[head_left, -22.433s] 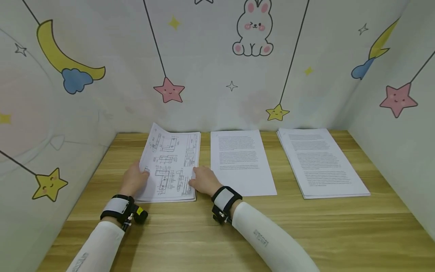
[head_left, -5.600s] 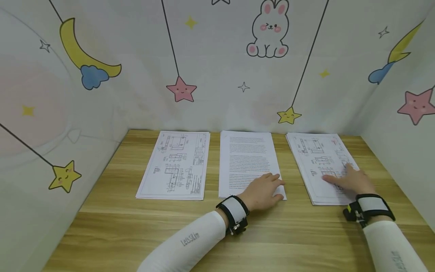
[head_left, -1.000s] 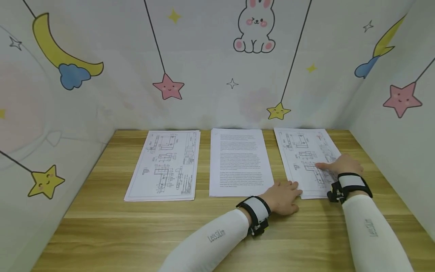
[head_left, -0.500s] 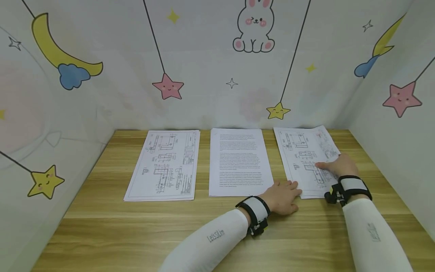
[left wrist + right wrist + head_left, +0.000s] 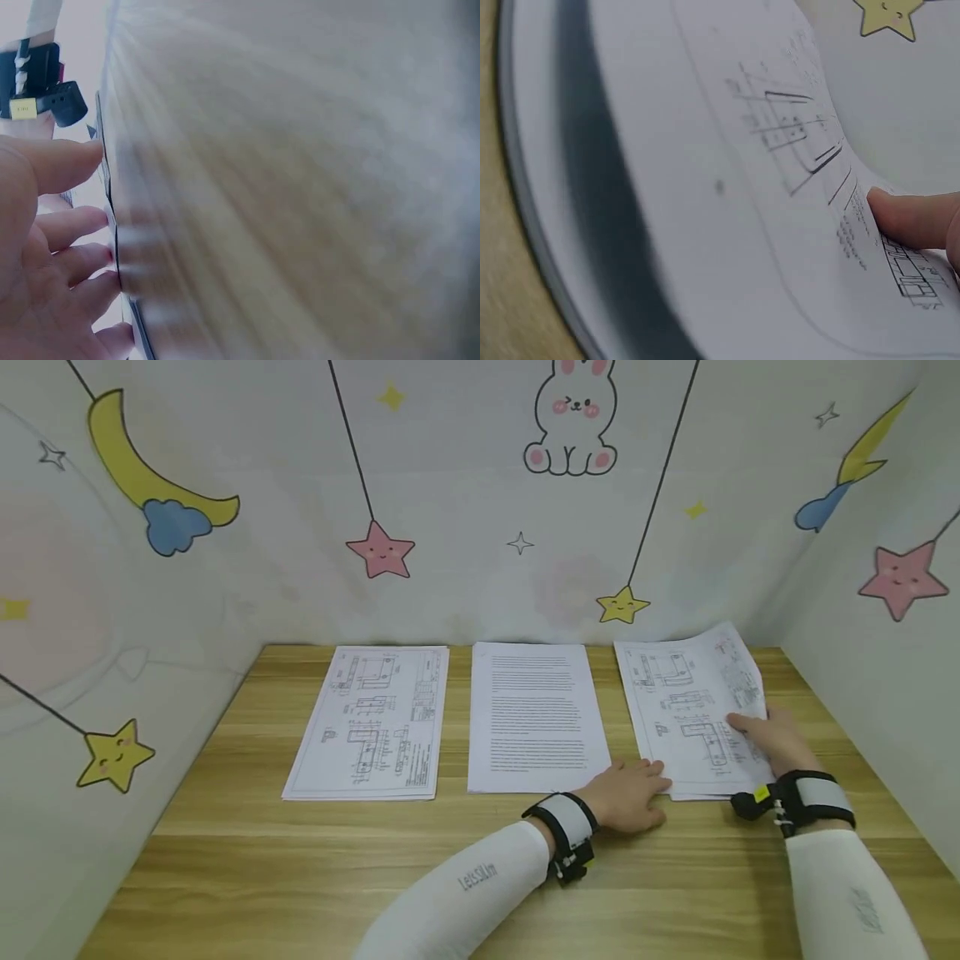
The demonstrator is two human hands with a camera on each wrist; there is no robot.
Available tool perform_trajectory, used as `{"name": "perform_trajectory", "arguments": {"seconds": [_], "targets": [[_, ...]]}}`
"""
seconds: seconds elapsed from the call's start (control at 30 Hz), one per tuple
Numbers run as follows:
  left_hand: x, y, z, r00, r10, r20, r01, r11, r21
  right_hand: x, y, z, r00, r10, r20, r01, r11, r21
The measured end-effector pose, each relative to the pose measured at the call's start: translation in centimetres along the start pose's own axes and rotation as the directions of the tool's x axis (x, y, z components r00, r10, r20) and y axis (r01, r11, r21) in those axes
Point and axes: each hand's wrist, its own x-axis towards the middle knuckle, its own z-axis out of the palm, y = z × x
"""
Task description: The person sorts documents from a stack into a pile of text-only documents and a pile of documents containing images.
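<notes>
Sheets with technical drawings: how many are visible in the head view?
2: the left sheet, flat beside the text page; the right sheet, its side bent up in the right hand. Others may be hidden beneath.

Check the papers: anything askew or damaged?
The right stack's top paper stands out: it bows up along its right side, where the right hand pinches it. The left stack and middle stack lie flat. No tears show.
</notes>
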Motion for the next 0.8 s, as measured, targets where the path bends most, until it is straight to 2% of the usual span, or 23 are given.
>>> {"name": "perform_trajectory", "arguments": {"seconds": [0.1, 0.2, 0.3, 0.37, 0.43, 0.5, 0.57, 0.63, 0.73, 0.8], "targets": [[-0.1, -0.4, 0.0, 0.999, -0.003, -0.038, -0.001, 0.994, -0.106, -0.4, 0.3, -0.3, 1.000, 0.016, 0.009, -0.017, 0.999, 0.046], [-0.2, -0.7, -0.1, 0.994, -0.029, -0.101, 0.005, 0.973, -0.231, -0.8, 0.4, -0.3, 1.000, 0.011, 0.009, -0.012, 0.996, 0.088], [-0.5, -1.2, -0.4, 0.983, -0.069, -0.170, 0.006, 0.939, -0.345, -1.2, 0.2, -0.3, 1.000, 0.008, 0.010, -0.009, 0.991, 0.135], [-0.7, -1.7, -0.6, 0.971, -0.114, -0.210, 0.012, 0.901, -0.433, -1.5, -0.2, -0.1, 1.000, 0.005, 0.010, -0.007, 0.985, 0.171], [-1.0, -2.2, -0.8, 0.957, -0.167, -0.237, 0.015, 0.846, -0.533, -1.7, -0.6, 0.0, 1.000, -0.001, 0.011, -0.001, 0.981, 0.195], [-1.3, -2.8, -1.0, 0.943, -0.224, -0.246, 0.018, 0.773, -0.635, -2.0, -1.2, 0.3, 1.000, -0.012, 0.007, 0.010, 0.977, 0.215], [-1.5, -3.4, -1.4, 0.930, -0.275, -0.243, 0.014, 0.689, -0.725, -2.2, -1.9, 0.7, 1.000, -0.030, 0.002, 0.029, 0.974, 0.224], [-1.8, -3.9, -1.7, 0.919, -0.321, -0.231, 0.016, 0.615, -0.788, -2.5, -2.5, 1.2, 0.999, -0.040, -0.006, 0.040, 0.972, 0.231], [-2.0, -4.5, -2.2, 0.898, -0.383, -0.216, 0.021, 0.528, -0.849, -3.0, -3.4, 1.9, 0.998, -0.054, -0.013, 0.055, 0.968, 0.244], [-1.8, -4.9, -2.3, 0.878, -0.434, -0.202, 0.029, 0.469, -0.883, -3.2, -3.8, 2.4, 0.998, -0.061, -0.017, 0.063, 0.964, 0.259]]}}
